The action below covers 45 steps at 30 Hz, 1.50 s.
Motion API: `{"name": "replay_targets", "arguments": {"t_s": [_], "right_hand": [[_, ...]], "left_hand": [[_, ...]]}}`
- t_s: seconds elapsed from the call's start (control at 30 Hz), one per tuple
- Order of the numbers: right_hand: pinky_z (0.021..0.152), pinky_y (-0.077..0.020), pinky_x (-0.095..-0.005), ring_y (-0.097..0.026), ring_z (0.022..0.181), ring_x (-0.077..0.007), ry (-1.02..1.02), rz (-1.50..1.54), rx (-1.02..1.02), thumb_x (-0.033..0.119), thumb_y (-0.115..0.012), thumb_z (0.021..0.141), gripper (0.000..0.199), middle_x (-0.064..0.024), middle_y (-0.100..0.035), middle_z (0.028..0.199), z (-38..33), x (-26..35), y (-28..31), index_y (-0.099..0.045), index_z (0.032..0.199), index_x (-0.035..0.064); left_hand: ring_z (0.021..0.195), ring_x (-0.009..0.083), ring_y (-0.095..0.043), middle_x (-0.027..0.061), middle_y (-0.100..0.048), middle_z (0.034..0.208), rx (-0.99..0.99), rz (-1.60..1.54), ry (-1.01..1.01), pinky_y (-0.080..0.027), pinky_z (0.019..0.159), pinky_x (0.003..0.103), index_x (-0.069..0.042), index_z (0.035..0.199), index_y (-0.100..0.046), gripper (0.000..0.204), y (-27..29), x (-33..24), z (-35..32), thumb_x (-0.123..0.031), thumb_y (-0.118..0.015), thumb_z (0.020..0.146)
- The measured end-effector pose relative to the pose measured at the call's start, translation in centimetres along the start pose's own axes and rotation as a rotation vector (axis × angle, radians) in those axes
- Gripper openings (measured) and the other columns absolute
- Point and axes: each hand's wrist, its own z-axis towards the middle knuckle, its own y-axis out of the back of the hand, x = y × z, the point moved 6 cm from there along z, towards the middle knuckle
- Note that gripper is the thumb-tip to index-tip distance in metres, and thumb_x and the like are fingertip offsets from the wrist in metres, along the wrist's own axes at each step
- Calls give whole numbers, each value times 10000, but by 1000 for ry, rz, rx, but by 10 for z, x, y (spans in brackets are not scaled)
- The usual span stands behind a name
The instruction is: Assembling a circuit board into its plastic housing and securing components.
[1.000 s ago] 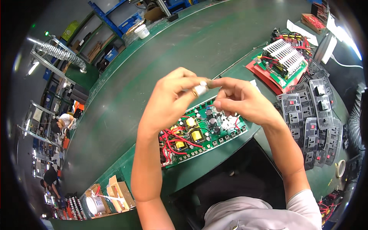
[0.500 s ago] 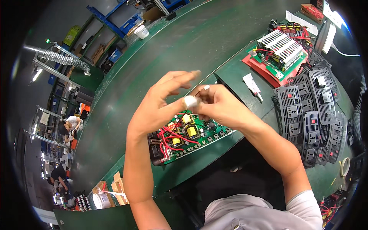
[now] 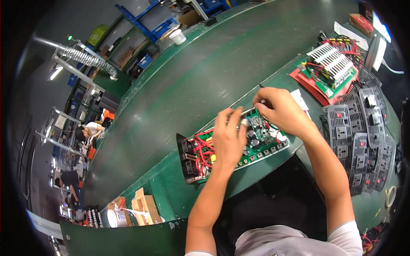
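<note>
Resting on green circuit board with red wires: left hand fingers spread; right hand curled, grip unclear.

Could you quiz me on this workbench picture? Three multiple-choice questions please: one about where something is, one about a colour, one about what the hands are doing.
1. Where is the stack of grey socket panels?
A. To the person's right
B. On the far belt
C. Under the board

2. What colour is the circuit board under the hands?
A. Blue
B. Green
C. White

3. How are the left hand and right hand?
A. Both down on the board
B. Both raised off it
C. One hidden

Answers: 1 A, the panels lie right of the right forearm. 2 B, its surface shows green between red wires. 3 A, both sets of fingers rest on the board's parts.
</note>
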Motion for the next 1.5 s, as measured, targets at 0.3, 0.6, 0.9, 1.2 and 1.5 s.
{"name": "replay_targets", "arguments": {"t_s": [0.3, 0.6, 0.9, 1.2, 1.5], "right_hand": [[748, -472, -478, -602, 866, -416, 190, -342, 283, -3, -652, 802, 124, -193, -613, 856, -13, -6, -25, -665, 922, -31], [597, -451, -271, -553, 652, -157, 9, -229, 346, -111, -662, 768, 185, -63, -589, 775, -17, -35, -55, -588, 911, -21], [603, -436, -219, -564, 667, -67, -482, 451, 187, 35, -640, 899, 54, 17, -584, 764, -11, -81, -59, -588, 916, 33], [726, -469, -223, -575, 823, -75, -446, 401, 220, 0, -638, 872, 89, -10, -585, 887, -15, -83, -60, -578, 936, 11], [758, -475, -234, -550, 854, -86, -418, 215, 128, 27, -645, 914, 197, -20, -595, 954, -37, -103, -50, -596, 1099, -16]], "left_hand": [[726, 175, -615, 104, -541, 1090, -110, -424, 182, -511, 649, 317, -42, 1183, -706, 332, -19, 50, -39, 30, -656, 863], [719, 230, -543, 124, -505, 933, -267, -451, 72, -463, 611, 325, -3, 1335, -594, 552, -4, 37, -42, 61, -709, 799], [835, 296, -605, 146, -578, 1064, -74, -680, 205, -518, 731, 395, -20, 1469, -394, 757, -33, 36, -45, 89, -689, 780], [748, 209, -625, 115, -631, 978, -110, -827, 281, -502, 637, 308, 28, 1174, -604, 336, -32, 45, -40, 73, -675, 849], [601, 135, -516, 83, -634, 951, -83, -868, 330, -413, 537, 293, -18, 1235, -533, 418, -37, 44, -42, 58, -658, 844]]}}
